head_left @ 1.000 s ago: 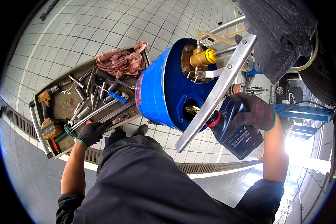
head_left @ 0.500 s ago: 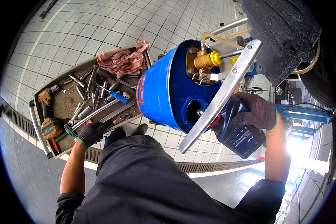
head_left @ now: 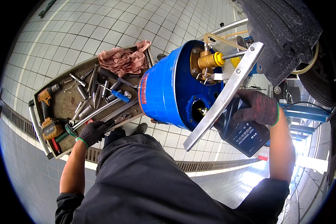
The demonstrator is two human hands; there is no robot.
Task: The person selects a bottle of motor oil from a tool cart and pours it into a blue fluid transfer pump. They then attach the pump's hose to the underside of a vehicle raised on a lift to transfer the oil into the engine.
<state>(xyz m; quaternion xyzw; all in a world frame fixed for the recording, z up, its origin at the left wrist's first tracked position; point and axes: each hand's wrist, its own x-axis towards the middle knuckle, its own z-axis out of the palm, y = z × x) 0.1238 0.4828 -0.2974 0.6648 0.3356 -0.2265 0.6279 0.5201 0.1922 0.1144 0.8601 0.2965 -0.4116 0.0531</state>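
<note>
My right hand [head_left: 258, 108], in a dark knit glove, grips a black plastic oil bottle [head_left: 246, 132] with a pale printed label. The bottle is tipped toward the round opening [head_left: 198, 111] in the top of a blue drum [head_left: 158, 87]. Yellowish liquid shows at that opening; the bottle's mouth is hidden behind a flat metal lever [head_left: 224, 97]. A brass pump fitting [head_left: 205, 61] with a yellow collar is fixed to the drum. My gloved left hand [head_left: 90, 134] is closed over the near edge of a tool tray [head_left: 69, 102].
The tray holds a cordless drill [head_left: 48, 112], a blue-handled tool [head_left: 119, 96], several sockets and wrenches, and a pink rag [head_left: 123, 61]. Black plastic trim [head_left: 282, 41] hangs at upper right near a tyre [head_left: 319, 87]. A floor grate [head_left: 209, 166] runs behind my body.
My right hand and the bottle have shifted slightly right. The drum and lever sit a little further right, and yellowish liquid now shows at the opening. My left hand stays put.
</note>
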